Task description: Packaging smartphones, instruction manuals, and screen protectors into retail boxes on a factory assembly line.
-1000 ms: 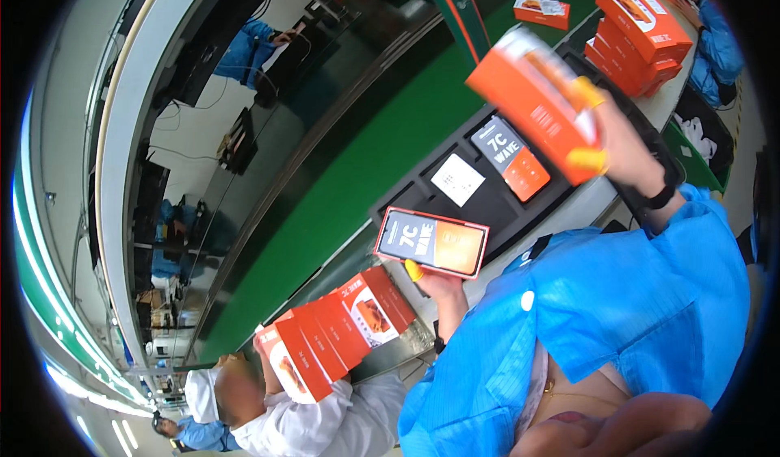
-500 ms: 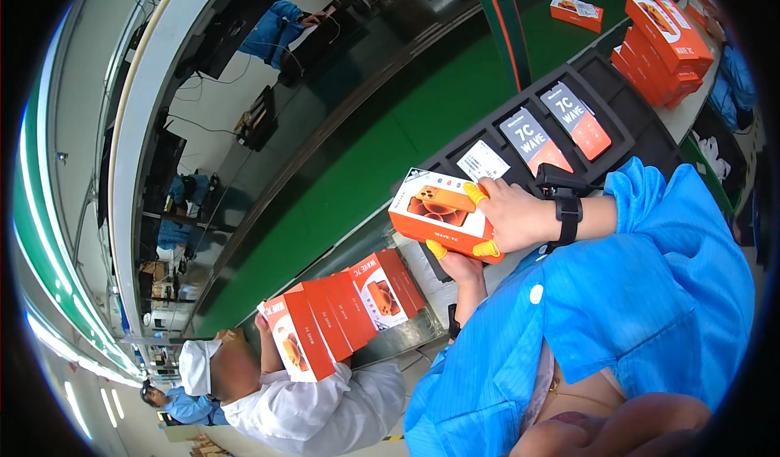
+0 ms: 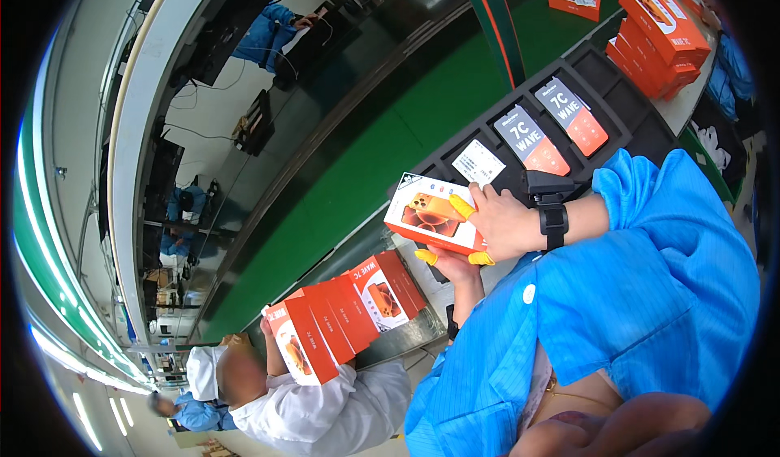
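A white and orange phone box (image 3: 431, 213), with a picture of phones on its top, is held up in front of me. My right hand (image 3: 508, 223), wearing yellow finger cots and a black wrist strap, grips its right side. Below its near edge is my left hand (image 3: 457, 265), supporting it from underneath; one yellow-tipped finger sticks out and the others are hidden. Just beyond the box lies a black compartment tray (image 3: 597, 79). It carries a white label card (image 3: 478, 164) and two wrapped phones, a nearer phone (image 3: 532, 142) and a farther phone (image 3: 571, 116).
To the left, a co-worker in white (image 3: 317, 408) holds a row of orange boxes (image 3: 337, 319). More stacked boxes (image 3: 662, 43) stand at the far right, and a single box (image 3: 574, 3) lies on the green conveyor belt (image 3: 357, 164). A green post (image 3: 491, 26) rises beside the belt.
The phone box has tipped so its top shows more and its orange side less. My left finger has slid off its orange side to just below it. The co-worker's boxes shift barely.
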A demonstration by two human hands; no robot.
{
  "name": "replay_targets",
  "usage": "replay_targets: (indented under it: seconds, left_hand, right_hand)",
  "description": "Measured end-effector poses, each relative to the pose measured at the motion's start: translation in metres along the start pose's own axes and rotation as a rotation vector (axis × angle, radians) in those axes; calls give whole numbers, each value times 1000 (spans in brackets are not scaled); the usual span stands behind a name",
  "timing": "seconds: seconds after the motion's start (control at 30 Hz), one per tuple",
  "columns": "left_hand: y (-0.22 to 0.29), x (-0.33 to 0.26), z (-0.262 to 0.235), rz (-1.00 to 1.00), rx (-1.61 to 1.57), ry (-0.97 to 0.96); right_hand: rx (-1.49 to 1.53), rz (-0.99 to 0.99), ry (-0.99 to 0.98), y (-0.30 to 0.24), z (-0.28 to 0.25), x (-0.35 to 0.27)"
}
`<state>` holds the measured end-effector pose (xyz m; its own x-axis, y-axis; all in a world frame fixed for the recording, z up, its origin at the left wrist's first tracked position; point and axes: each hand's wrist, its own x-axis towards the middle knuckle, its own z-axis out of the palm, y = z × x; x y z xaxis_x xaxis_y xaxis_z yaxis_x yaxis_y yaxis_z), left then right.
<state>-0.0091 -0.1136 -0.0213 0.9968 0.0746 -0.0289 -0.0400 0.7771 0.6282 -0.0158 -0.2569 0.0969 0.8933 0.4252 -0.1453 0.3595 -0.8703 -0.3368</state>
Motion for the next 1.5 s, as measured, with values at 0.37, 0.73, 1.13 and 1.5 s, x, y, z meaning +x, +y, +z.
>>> replay_targets:
  seconds: [0.37, 0.73, 1.13, 1.5]
  left_hand:
    - [4, 1, 9, -106, 182, 115]
    - [1, 13, -1, -133, 77, 104]
    - [20, 7, -2, -110, 158, 201]
    - [14, 12, -20, -116, 174, 210]
  right_hand:
    - [12, 18, 51, -3, 5, 10]
    - [-98, 75, -15, -11, -2, 10]
    - [-333, 99, 13, -24, 19, 12]
    - [-138, 67, -40, -13, 26, 13]
